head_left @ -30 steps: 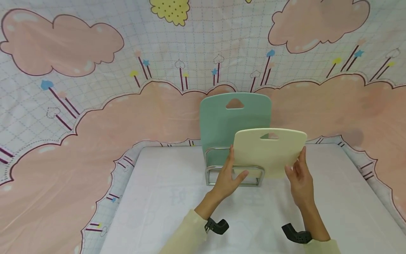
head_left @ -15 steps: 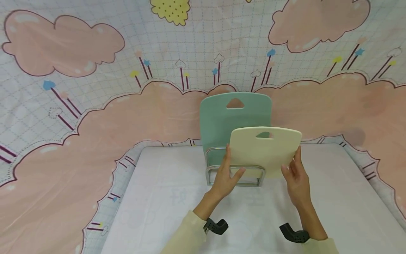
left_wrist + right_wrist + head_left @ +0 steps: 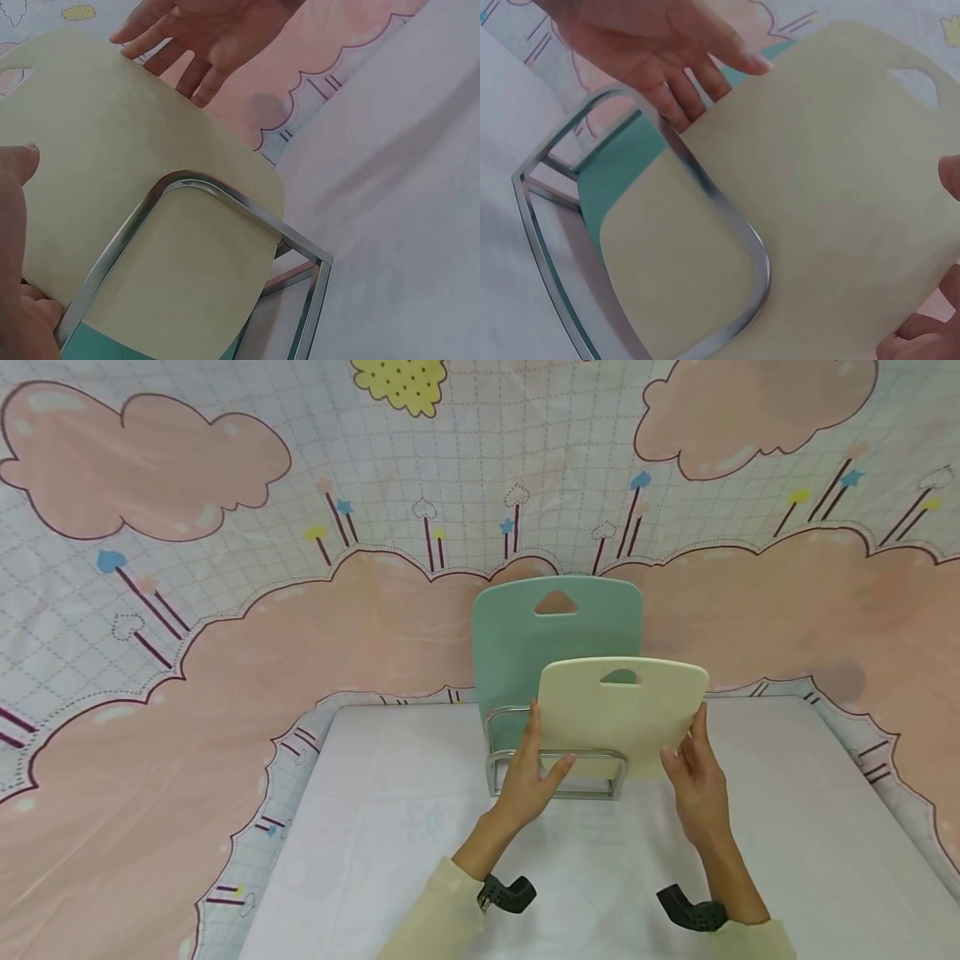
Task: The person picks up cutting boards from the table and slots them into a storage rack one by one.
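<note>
A cream cutting board (image 3: 622, 718) stands upright with its lower part behind the front bar of a metal rack (image 3: 585, 794). My left hand (image 3: 525, 781) holds its left edge, thumb spread in front and fingers reaching behind. At the opposite edge, my right hand (image 3: 701, 793) grips with the thumb on the front face and fingers behind. A larger green cutting board (image 3: 510, 643) stands in the back of the rack, partly hidden by the cream one. The right wrist view shows the cream board's lower corner inside the rack's rounded front loop (image 3: 761, 262).
The rack stands on a white-covered table (image 3: 390, 827). Behind it hangs a cloth (image 3: 375, 643) printed with clouds and stars. Each wrist wears a black camera mount, such as the left mount (image 3: 508, 893).
Both hands have moved slightly left together with the cream cutting board, which now sits more squarely behind the rack's front bar. The green board and the rack have stayed in place.
</note>
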A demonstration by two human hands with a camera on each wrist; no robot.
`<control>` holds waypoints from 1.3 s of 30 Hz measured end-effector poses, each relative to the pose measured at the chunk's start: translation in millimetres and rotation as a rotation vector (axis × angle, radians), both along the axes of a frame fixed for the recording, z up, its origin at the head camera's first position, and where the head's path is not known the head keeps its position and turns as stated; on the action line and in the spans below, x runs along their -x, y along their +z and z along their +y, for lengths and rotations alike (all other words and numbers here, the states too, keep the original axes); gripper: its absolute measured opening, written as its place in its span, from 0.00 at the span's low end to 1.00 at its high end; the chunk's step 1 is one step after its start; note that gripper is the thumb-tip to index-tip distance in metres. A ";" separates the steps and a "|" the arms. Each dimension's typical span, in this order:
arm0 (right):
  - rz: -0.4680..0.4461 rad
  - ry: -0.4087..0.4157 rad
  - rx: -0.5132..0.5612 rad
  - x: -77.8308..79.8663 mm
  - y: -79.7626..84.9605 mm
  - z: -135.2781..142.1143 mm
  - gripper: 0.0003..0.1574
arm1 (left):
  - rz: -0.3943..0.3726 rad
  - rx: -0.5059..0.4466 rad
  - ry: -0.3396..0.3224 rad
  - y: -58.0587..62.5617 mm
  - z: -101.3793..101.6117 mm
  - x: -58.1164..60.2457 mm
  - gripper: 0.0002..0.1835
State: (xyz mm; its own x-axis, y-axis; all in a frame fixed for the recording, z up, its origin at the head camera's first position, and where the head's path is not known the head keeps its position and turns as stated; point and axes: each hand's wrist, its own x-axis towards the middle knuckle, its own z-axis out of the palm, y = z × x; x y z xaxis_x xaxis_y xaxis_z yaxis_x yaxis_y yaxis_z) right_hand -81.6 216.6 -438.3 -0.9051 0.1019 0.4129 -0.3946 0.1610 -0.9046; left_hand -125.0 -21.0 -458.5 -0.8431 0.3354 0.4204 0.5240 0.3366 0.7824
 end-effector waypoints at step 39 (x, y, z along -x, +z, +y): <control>-0.044 0.061 0.062 9.1 -7.5 -26.8 0.46 | 0.085 -0.033 0.083 -0.1 -25.0 3.2 0.45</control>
